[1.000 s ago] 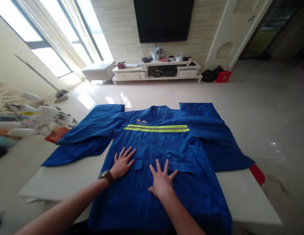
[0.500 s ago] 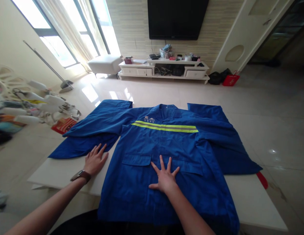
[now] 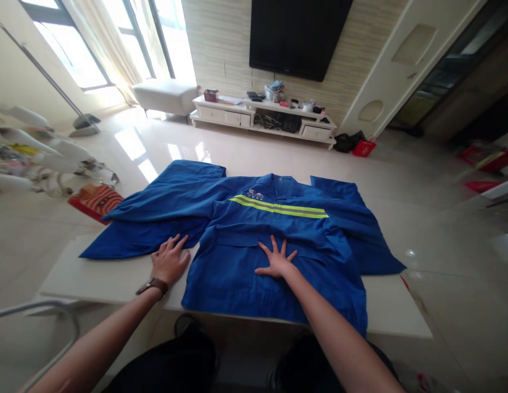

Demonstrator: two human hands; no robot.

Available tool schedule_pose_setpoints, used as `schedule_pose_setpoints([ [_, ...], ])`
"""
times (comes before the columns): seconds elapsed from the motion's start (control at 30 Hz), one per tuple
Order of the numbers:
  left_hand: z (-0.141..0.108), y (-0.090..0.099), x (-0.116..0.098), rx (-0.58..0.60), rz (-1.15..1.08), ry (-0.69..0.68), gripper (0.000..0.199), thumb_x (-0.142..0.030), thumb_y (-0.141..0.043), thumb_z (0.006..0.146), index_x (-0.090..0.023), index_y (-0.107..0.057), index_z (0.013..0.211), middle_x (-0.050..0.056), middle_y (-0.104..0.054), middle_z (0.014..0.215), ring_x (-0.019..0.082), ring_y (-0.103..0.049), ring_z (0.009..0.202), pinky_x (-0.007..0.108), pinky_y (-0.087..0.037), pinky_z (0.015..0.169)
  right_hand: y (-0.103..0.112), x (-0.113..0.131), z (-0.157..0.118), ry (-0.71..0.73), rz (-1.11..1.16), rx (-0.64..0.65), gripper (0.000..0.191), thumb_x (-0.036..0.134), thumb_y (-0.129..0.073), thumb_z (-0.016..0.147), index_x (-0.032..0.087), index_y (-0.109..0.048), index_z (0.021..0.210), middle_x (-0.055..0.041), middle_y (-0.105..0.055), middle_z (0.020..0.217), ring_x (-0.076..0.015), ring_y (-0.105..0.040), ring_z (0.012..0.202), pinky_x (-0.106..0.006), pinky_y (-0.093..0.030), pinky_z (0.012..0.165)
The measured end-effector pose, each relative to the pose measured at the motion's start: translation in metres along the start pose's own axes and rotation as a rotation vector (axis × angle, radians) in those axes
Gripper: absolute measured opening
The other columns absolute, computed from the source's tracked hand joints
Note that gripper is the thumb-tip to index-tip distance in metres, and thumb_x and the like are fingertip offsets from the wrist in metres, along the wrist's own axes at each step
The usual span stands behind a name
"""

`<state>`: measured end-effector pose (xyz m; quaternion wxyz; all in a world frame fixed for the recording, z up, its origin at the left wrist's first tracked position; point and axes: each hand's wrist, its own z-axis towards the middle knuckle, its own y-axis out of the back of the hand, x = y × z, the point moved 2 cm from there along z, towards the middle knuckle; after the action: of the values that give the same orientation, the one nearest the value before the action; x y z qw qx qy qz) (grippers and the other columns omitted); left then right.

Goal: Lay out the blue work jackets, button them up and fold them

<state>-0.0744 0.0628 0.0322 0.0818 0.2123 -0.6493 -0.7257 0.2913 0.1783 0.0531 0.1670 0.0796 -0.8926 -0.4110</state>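
A blue work jacket (image 3: 233, 278) lies front up on a white table (image 3: 114, 278), its collar at the far side. Across its chest runs a yellow-green and grey reflective stripe (image 3: 278, 208), with a small white logo above the stripe's left end. My right hand (image 3: 276, 261) is spread flat on the jacket front, between the pocket flaps. At the edge of the left sleeve's cloth rests my left hand (image 3: 170, 261), fingers apart, partly over the tabletop. A watch (image 3: 153, 286) is on my left wrist. Neither hand grips anything.
A red patterned bag (image 3: 94, 203) stands on the floor left of the table, near a white machine (image 3: 45, 147) with several parts. Beyond are a low TV cabinet (image 3: 221, 114), a grey stool (image 3: 166, 97) and a wall screen (image 3: 297, 38). A grey curved bar (image 3: 36, 308) is at lower left.
My right hand has pushed forward on the jacket, and the hem has slid away from my body onto the table. The cloth under it is more wrinkled. The camera view has turned slightly.
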Motion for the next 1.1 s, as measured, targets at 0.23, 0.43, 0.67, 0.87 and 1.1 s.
schedule_pose_setpoints([
  [0.23,-0.003,0.006,-0.005,-0.011,-0.049,0.005,0.057,-0.038,-0.042,0.096,-0.027,-0.05,0.152,0.009,-0.042,0.161,0.034,-0.034,0.146,0.053,-0.032,0.112,0.024,0.007,0.036,0.02,-0.051,-0.052,0.109,0.081,-0.065,0.074,0.058,0.0,0.158,0.0063,0.034,0.165,-0.0536,0.027,0.147,-0.087,0.001,0.102],
  [0.43,-0.004,0.007,-0.006,-0.024,-0.068,-0.002,0.056,-0.039,-0.04,0.097,-0.027,-0.051,0.151,0.009,-0.042,0.161,0.033,-0.034,0.147,0.055,-0.031,0.112,0.039,0.003,0.017,0.109,-0.006,-0.086,0.092,0.064,-0.072,0.079,0.053,-0.026,0.158,0.0029,0.008,0.172,-0.0465,0.012,0.153,-0.076,-0.011,0.112],
  [0.67,-0.002,0.003,-0.005,-0.033,-0.078,0.007,0.056,-0.039,-0.04,0.096,-0.027,-0.052,0.149,0.009,-0.042,0.161,0.034,-0.033,0.147,0.057,-0.028,0.114,-0.025,0.011,-0.085,0.425,0.033,-0.223,0.043,0.034,-0.074,0.083,0.031,-0.067,0.125,-0.007,-0.055,0.125,-0.0245,-0.052,0.112,-0.042,-0.041,0.099],
  [0.87,-0.008,0.014,-0.022,-0.051,-0.118,0.085,0.049,-0.025,-0.044,0.093,-0.019,-0.059,0.139,0.015,-0.047,0.156,0.032,-0.035,0.147,0.056,-0.026,0.118,-0.053,0.011,-0.104,0.395,0.074,-0.344,0.021,0.023,-0.075,0.082,0.02,-0.066,0.101,-0.0074,-0.051,0.12,-0.0187,-0.055,0.102,-0.028,-0.044,0.085],
  [1.1,-0.032,0.064,-0.151,0.034,-0.816,0.126,0.026,-0.032,-0.056,0.08,-0.016,-0.067,0.098,0.013,-0.069,0.104,0.027,-0.065,0.096,0.041,-0.052,0.088,-0.021,-0.007,-0.089,0.324,0.131,-0.161,0.017,0.002,-0.059,0.081,0.018,-0.064,0.081,-0.0023,-0.062,0.085,-0.0127,-0.055,0.076,-0.023,-0.032,0.066],
])
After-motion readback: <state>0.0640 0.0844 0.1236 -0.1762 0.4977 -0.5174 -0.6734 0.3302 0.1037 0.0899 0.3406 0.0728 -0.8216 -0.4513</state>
